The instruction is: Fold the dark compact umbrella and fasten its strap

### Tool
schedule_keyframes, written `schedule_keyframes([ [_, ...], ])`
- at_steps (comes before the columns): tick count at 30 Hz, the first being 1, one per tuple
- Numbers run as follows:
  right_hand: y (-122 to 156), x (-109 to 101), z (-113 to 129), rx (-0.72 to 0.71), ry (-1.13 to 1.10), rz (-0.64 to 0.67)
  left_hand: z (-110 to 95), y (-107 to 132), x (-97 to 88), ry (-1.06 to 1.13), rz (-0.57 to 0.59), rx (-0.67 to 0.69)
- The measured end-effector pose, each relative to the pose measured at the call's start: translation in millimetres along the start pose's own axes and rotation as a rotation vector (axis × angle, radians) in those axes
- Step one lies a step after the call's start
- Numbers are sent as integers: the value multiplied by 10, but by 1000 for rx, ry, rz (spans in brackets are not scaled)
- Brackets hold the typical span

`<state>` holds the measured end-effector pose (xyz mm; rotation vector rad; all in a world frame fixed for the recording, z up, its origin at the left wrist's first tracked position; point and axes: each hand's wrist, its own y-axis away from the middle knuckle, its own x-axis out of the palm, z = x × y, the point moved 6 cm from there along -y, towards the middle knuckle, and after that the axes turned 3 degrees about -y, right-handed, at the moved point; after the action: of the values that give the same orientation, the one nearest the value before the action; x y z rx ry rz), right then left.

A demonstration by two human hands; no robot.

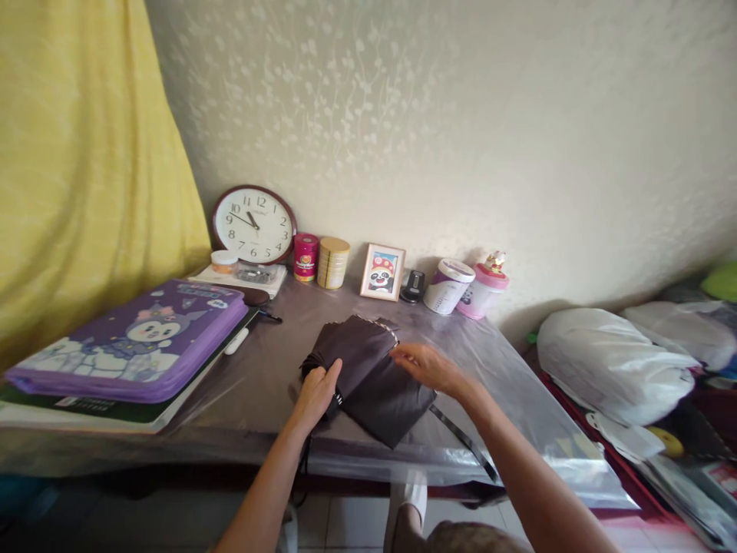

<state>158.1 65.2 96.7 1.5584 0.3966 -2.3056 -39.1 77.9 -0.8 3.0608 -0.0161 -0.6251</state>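
A dark folded umbrella (368, 369) lies on the plastic-covered table (259, 384), its canopy cloth bunched and partly spread. My left hand (316, 393) is closed around the umbrella's left end, near its handle. My right hand (423, 365) lies on the cloth at the right, fingers stretched toward the canopy's edge and pressing the folds flat. A dark strap (461, 438) trails from the umbrella toward the table's front right.
A purple cartoon case (132, 342) rests on books at the left. Along the wall stand a clock (253, 224), a red tin (305, 257), a gold tin (333, 263), a framed panda picture (383, 271) and two cups (461, 288). White bags (610, 361) lie at right; a yellow curtain (74, 169) hangs left.
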Motion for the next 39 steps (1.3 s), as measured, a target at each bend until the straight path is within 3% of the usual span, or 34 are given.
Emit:
schedule_keyframes([
  [4, 339, 160, 76, 62, -25, 163, 18, 8, -4, 7, -11, -24],
  [11, 668, 364, 215, -14, 8, 251, 16, 23, 9, -2, 21, -17],
  [17, 684, 488, 231, -32, 37, 293, 1, 31, 1, -18, 3, -17],
  [32, 636, 549, 269, -64, 81, 279, -43, 47, -27, -80, -37, -14],
  [39, 642, 601, 238, -57, 96, 280, -95, 53, -9, -9, 17, 54],
])
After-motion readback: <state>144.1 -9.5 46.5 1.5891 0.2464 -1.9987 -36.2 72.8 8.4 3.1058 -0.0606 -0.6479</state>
